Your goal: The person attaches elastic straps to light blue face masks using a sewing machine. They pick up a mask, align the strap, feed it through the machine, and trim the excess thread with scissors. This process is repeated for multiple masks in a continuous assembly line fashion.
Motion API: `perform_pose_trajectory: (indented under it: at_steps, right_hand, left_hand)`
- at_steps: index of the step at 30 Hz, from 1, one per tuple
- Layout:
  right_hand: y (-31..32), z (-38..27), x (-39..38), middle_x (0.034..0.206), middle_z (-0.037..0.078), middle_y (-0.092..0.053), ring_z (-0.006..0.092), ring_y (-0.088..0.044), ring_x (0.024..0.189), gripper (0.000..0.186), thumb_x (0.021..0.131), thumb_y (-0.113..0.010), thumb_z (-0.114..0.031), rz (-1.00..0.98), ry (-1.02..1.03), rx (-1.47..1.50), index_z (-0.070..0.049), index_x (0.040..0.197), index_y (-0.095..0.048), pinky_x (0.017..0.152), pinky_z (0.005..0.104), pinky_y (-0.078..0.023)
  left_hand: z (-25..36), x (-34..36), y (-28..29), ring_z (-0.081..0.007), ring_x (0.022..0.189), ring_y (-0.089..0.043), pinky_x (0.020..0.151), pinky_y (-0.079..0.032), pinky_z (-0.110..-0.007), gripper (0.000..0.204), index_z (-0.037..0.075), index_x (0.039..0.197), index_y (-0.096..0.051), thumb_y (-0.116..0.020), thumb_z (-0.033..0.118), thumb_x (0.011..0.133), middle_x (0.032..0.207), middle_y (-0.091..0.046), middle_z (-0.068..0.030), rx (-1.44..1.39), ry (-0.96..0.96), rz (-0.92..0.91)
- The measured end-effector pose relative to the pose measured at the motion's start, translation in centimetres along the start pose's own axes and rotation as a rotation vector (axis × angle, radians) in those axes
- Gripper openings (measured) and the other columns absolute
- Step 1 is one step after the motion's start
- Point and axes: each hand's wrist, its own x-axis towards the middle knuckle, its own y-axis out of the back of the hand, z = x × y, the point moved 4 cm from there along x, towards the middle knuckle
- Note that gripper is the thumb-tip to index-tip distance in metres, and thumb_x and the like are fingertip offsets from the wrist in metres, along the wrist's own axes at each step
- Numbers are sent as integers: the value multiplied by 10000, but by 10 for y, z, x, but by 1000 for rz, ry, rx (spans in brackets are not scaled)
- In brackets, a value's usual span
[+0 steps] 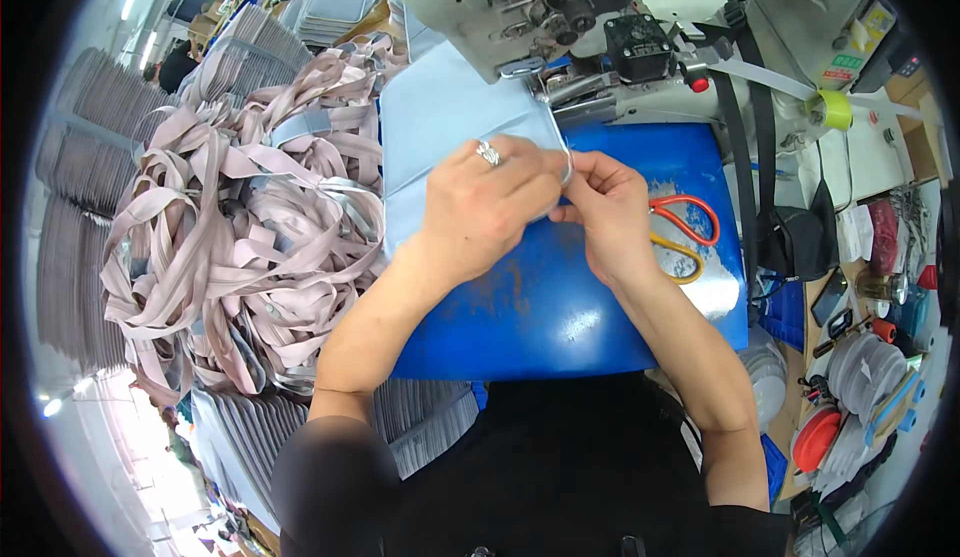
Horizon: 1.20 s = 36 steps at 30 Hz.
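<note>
A pale blue fabric panel [430, 107] with a light piped edge lies under the sewing machine head [470, 7], over a blue work plate [490, 327]. My left hand [490, 202], with a silver ring, grips the panel's lower right corner, fingers curled together over it. Close beside it, my right hand [610, 212] pinches the same edge; exactly what the fingertips hold there is partly hidden. Just right of that hand, scissors [690, 202] with red and yellow handles lie on the plate, partly covered by the hand.
A heap of pale pink zipper tape [250, 207] fills the left side, beside stacks of grey panels [80, 117]. A black strap [760, 127] hangs right of the plate. Cluttered shelving with plates and tools [850, 377] stands at the right. A person [178, 67] in black is far back left.
</note>
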Motion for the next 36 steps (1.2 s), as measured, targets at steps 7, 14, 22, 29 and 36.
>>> perform_pose_trajectory:
  at_steps: [7,14,22,29,36]
  right_hand:
    - [-14,0,37,865,20,-727,65,-643,749,148,918,-763,-99,143,1,45,17,1008,-749,627,226,-508]
    - [-20,3,45,848,49,-737,81,-608,719,239,871,-840,-154,237,128,71,58,953,-765,646,241,-458]
    - [-19,-6,44,829,60,-726,100,-620,683,285,857,-856,-202,208,109,-90,49,946,-756,607,255,-459]
    - [-26,-12,38,849,45,-726,119,-705,670,244,876,-832,-216,216,34,-109,-16,953,-714,505,235,-406]
    - [-27,-8,40,875,49,-727,133,-722,720,229,916,-791,-245,220,1,-121,-41,923,-689,551,244,-491]
  left_hand:
    - [-34,17,-6,-220,880,-723,693,-528,-352,161,70,930,-725,-742,29,775,990,-768,-45,43,52,-73]
    - [5,-34,-20,-369,1072,-710,967,-537,-422,187,-44,1072,-693,-706,93,945,1097,-749,-204,-179,415,125]
    - [-128,-80,-48,-28,545,-348,512,-245,-196,288,16,1115,-685,-707,275,990,696,-510,56,-1092,1085,-210]
    - [-102,-46,-104,-300,1000,-696,905,-617,-433,308,57,1245,-627,-580,287,1045,1150,-706,-130,-1897,1359,705]
    - [-55,-88,-33,-277,923,-707,788,-552,-373,282,23,1049,-642,-815,62,831,1177,-716,-142,-341,767,-207]
